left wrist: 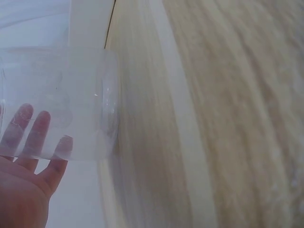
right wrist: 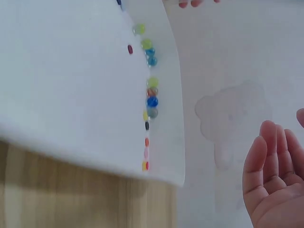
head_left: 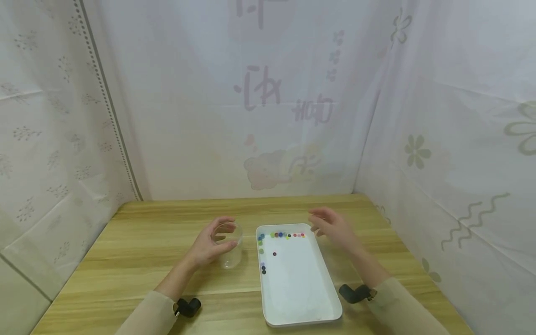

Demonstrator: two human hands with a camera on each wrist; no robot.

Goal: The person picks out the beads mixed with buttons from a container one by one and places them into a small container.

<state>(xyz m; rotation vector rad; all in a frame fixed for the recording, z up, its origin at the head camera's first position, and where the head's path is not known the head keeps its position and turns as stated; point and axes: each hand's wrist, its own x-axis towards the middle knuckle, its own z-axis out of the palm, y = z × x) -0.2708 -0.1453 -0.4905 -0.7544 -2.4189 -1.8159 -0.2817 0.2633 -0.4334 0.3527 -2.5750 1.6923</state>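
My left hand (head_left: pixel 211 242) curls its fingers and thumb round a clear plastic cup (head_left: pixel 231 258). Upright at the tray's left, the cup shows its see-through wall (left wrist: pixel 57 76) in the left wrist view, with fingertips visible through it. Whether its base touches the table cannot be told. A white tray (head_left: pixel 299 288) holds glass marbles (head_left: pixel 280 235) and small coloured beads (head_left: pixel 263 270), mostly along its far and left sides. One dark red bead (head_left: pixel 274 254) lies apart on the tray floor. Near the tray's far right corner, my right hand (head_left: pixel 331 225) hovers with relaxed fingers, holding nothing.
The wood-grain table (head_left: pixel 167 298) carries the tray and extends to both sides. Patterned white curtains (head_left: pixel 188 116) hang behind it and at the left and right. A black wrist device (head_left: pixel 355 294) is strapped by each sleeve.
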